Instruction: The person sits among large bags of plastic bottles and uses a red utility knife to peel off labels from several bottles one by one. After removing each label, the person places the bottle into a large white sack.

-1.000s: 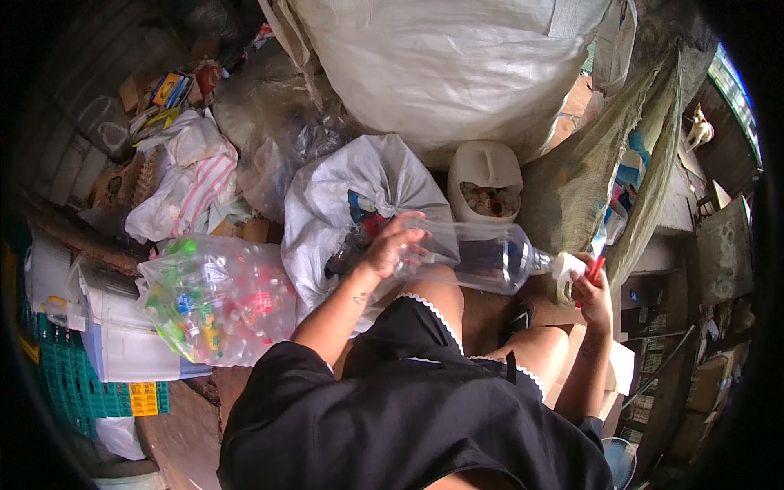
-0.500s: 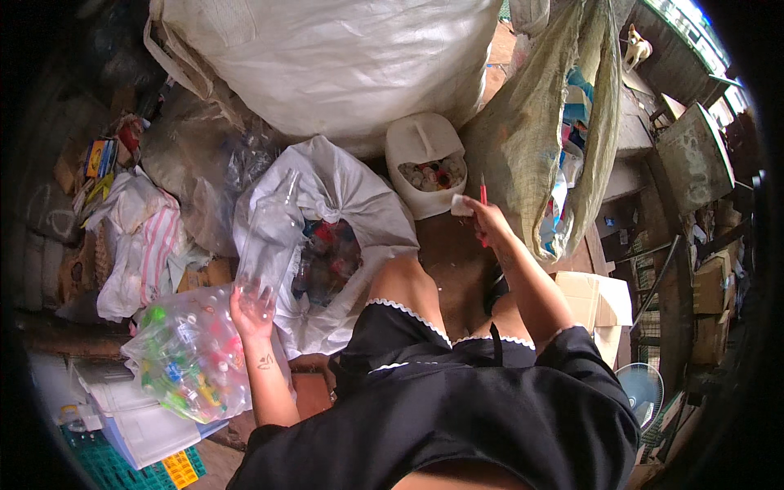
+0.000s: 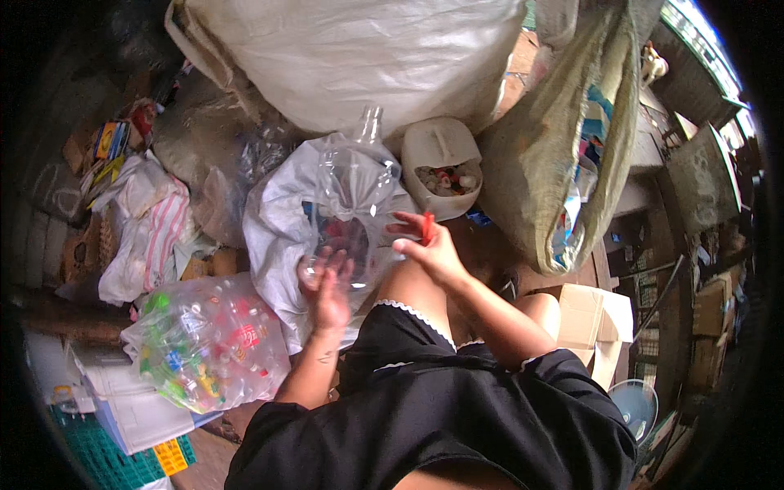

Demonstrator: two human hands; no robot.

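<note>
A large clear plastic bottle point(image 3: 359, 175), neck pointing away from me, is in front of me above an open white sack point(image 3: 273, 212). My left hand point(image 3: 328, 294) supports its base, the fingers partly seen through the clear plastic. My right hand point(image 3: 433, 255) is just right of the bottle, with some fingers stretched toward it. Held in that hand is a slim tool with a red handle point(image 3: 427, 229); its blade or tip cannot be made out now. Clear bottles and red pieces show inside the sack's mouth.
A cut-open white jug point(image 3: 441, 143) holding bottle caps stands beyond my right hand. Left lies a clear bag of colourful bottles point(image 3: 212, 343). A huge white sack point(image 3: 351, 57) fills the back; a greenish sack point(image 3: 547, 155) hangs right. Cardboard point(image 3: 592, 318) and a fan point(image 3: 635, 408) are at right.
The bottle has moved right with my left hand, over the sack's mouth. My right hand has come left from beside the jug toward the bottle; the small white piece it held no longer shows.
</note>
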